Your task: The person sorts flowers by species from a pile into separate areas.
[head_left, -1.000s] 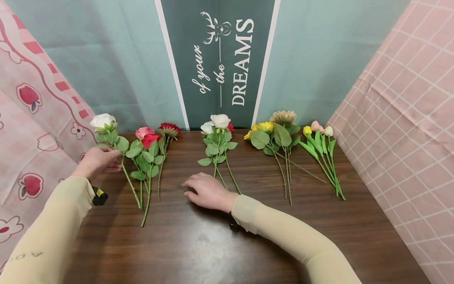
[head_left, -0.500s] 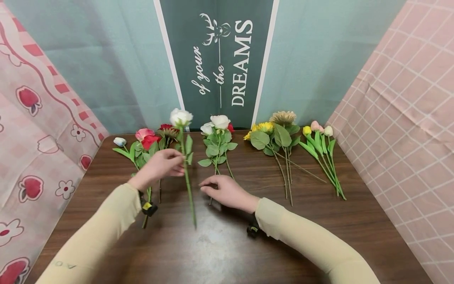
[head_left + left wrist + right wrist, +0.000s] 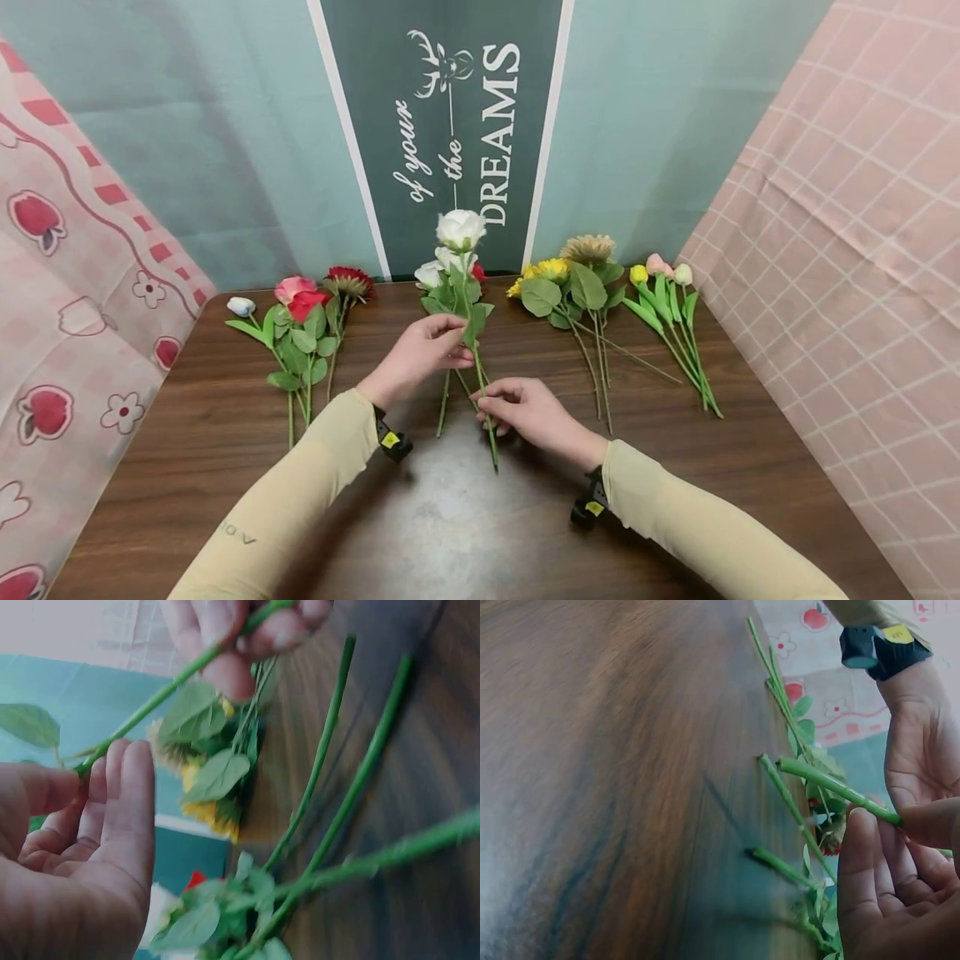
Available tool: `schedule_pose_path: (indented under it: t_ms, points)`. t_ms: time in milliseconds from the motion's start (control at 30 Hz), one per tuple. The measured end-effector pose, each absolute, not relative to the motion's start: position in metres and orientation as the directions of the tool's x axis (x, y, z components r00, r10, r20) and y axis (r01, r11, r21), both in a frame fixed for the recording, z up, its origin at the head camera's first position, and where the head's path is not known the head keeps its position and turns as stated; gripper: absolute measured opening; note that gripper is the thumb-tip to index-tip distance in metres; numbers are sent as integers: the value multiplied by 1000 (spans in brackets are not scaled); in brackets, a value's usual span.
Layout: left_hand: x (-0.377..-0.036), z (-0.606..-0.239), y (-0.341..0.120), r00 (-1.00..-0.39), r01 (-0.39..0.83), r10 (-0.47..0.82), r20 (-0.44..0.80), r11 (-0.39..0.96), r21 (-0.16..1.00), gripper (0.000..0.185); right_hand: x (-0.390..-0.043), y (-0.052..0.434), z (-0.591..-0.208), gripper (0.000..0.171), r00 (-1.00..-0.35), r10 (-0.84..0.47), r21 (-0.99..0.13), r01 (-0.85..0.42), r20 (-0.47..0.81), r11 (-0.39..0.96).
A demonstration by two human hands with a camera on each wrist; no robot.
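hands meet over the middle of the counter [image 3: 420,533], both on one white rose [image 3: 461,227] held above the wood. left hand [image 3: 422,353] pinches the stem just under the lower leaves, thumb against the fingertips; in the left wrist view the green stem runs between the thumb and the first fingers [image 3: 120,787]. right hand [image 3: 525,408] pinches the same stem lower down, its fingers curled round it, and in the right wrist view the stem's cut end pokes out past the fingertips [image 3: 870,847] above the wood. the bloom stands up toward the far edge, in front of the dark banner [image 3: 442,125] with white lettering.

under the held rose lies a small bunch of white roses [image 3: 435,275] near the middle of the far edge. toward the far left corner lie pink and red flowers [image 3: 303,300] with a pale bud [image 3: 241,306] beside them. right of the middle bunch lie yellow flowers [image 3: 558,271], and tulips [image 3: 663,275] lie near the far right corner.
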State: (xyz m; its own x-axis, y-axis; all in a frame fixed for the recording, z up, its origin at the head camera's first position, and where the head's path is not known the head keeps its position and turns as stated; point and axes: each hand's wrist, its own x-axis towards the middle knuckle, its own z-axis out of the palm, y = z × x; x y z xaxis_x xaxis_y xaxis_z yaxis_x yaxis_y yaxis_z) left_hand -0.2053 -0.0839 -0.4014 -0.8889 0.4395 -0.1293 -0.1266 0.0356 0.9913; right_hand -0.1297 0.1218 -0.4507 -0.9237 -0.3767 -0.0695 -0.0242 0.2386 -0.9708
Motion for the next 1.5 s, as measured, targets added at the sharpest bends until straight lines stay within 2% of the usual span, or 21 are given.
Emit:
schedule_pose_path:
  t_ms: [200, 467, 633, 733, 800, 900, 967, 1000, 1067, 1167, 1267, 1400, 1500]
  points:
    - [-196, -414, -72, -893, -157, 429, -136, -14, 987, 31, -133, 121, -457, 26, -947, -318, -983, -16, -43, 181]
    - [-194, -425, -77, -937, -152, 325, -131, -41, 987, 21, -138, 110, -462, 26, -947, -318, -982, -8, -54, 191]
    - [-204, -427, -91, -954, -133, 276, -116, -45, 990, 27, -140, 108, -457, 30, -952, -305, -965, -52, -30, 258]
    - [-213, -428, -104, -966, -141, 224, -129, -37, 989, 32, -141, 113, -452, 34, -955, -295, -922, -130, 18, 365]
    - [-218, -431, -113, -970, -170, 184, -162, -31, 985, 32, -143, 119, -451, 36, -938, -328, -811, -276, 111, 515]
    - [-226, -437, -125, -964, -228, 148, -220, -34, 973, 29, -146, 128, -450, 38, -868, -421, -472, -496, 263, 729]
    - [-229, -443, -130, -955, -266, 142, -259, -32, 963, 26, -149, 133, -451, 40, -809, -490, -275, -577, 325, 769]
    - [-231, -446, -131, -950, -284, 146, -277, -31, 958, 24, -149, 135, -452, 41, -791, -515, -225, -595, 330, 771]
    - [-234, -451, -133, -937, -319, 159, -313, -16, 948, 21, -149, 139, -454, 42, -781, -538, -201, -609, 316, 767]
    - [-237, -459, -132, -919, -340, 193, -344, 51, 939, 20, -149, 140, -458, 44, -785, -550, -206, -610, 284, 765]
    - [-240, -464, -128, -921, -297, 212, -327, 163, 941, 27, -150, 140, -463, 44, -787, -559, -203, -611, 262, 765]
    - [-240, -463, -122, -940, -158, 223, -260, 391, 907, 31, -150, 138, -467, 43, -778, -576, -195, -623, 250, 758]
    - [-240, -458, -120, -947, -17, 239, -216, 633, 774, 27, -149, 136, -469, 43, -781, -578, -201, -622, 237, 757]
